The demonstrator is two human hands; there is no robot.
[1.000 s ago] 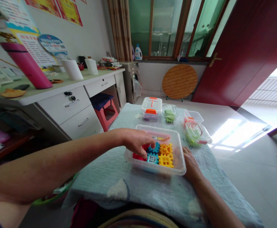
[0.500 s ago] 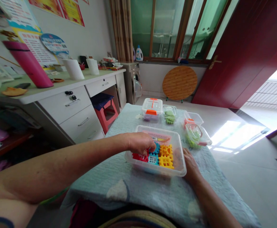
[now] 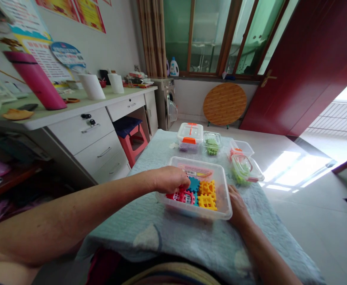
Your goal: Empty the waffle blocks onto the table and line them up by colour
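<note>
- a pale blue quilted cloth [image 3: 161, 237] lies under a clear plastic box [image 3: 222, 190], which stands near the middle of it
- in the box, a blue block [image 3: 194, 184] sits between a red lattice block [image 3: 176, 196] and a yellow block [image 3: 207, 202]
- the left hand [image 3: 170, 179] is curled at the blue block; i cannot tell if it has hold
- the right hand [image 3: 235, 206] lies open against the box's right wall, holding nothing

left arm [image 3: 72, 223] reaches across the body, left hand [image 3: 170, 179] curled with fingers pointing down; right hand [image 3: 237, 206] lies flat, fingers forward.

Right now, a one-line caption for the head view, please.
Left hand on colourful plastic blocks in a clear plastic tub, right hand at its edge.
</note>
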